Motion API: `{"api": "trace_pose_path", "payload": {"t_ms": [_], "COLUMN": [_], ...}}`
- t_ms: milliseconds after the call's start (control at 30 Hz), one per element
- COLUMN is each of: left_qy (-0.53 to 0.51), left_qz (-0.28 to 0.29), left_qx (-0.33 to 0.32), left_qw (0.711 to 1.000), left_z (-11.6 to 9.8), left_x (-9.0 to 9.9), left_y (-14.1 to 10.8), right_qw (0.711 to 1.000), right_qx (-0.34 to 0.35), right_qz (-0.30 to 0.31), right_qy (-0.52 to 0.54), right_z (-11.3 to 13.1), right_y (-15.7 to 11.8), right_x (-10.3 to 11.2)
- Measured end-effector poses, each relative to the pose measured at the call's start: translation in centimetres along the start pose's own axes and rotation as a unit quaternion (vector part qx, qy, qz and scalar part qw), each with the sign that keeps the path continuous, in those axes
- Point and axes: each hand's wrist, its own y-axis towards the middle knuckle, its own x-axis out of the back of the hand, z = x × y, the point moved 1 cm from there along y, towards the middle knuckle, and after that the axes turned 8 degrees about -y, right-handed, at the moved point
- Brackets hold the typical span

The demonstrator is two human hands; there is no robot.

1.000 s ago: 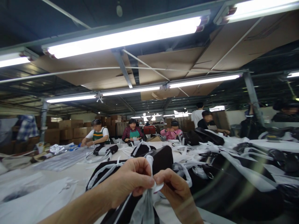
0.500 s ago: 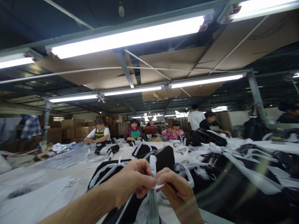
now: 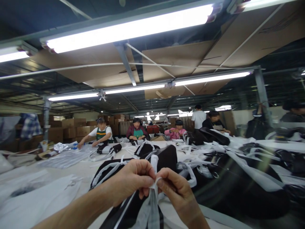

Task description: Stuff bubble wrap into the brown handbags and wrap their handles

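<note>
My left hand (image 3: 134,181) is closed in a pinch on a white wrapping strip (image 3: 154,163) that stands up between my hands. My right hand (image 3: 175,187) pinches the same strip from the other side, thumb and forefinger close to my left fingertips. A small curl of white shows at the meeting point. Below, a pale wrapped strap (image 3: 153,210) runs down toward me over a black bag (image 3: 128,208). My fingers hide part of the strip. Just beyond my hands lies another black bag (image 3: 168,157) with white-wrapped handles.
Black bags (image 3: 235,181) and white wrapping are heaped on the right. White sheets (image 3: 43,200) lie at the left, with clear plastic film (image 3: 68,159) beyond. Co-workers sit across the table, one in a green apron (image 3: 103,135). Tube lights (image 3: 133,25) hang overhead.
My fingertips have come closer together on the strip, and the loose white end at my right fingers now curls upward. The co-worker at left has reached out over the plastic film.
</note>
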Motion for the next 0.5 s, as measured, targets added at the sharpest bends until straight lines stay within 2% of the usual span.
{"api": "trace_pose_path", "payload": {"t_ms": [233,500], "left_qy": [-0.061,-0.16], "left_qz": [-0.015,-0.005], "left_qx": [0.001,0.048], "left_qw": [0.998,0.986], "left_z": [0.73,1.08], "left_x": [-0.2,0.54], "left_y": [-0.09,0.01], "right_qw": [0.998,0.994], "right_qx": [0.0,-0.021], "right_qz": [-0.07,-0.041], "right_qy": [-0.003,0.097], "right_z": [-0.15,0.2], "right_y": [0.15,-0.2], "right_x": [-0.47,-0.56]}}
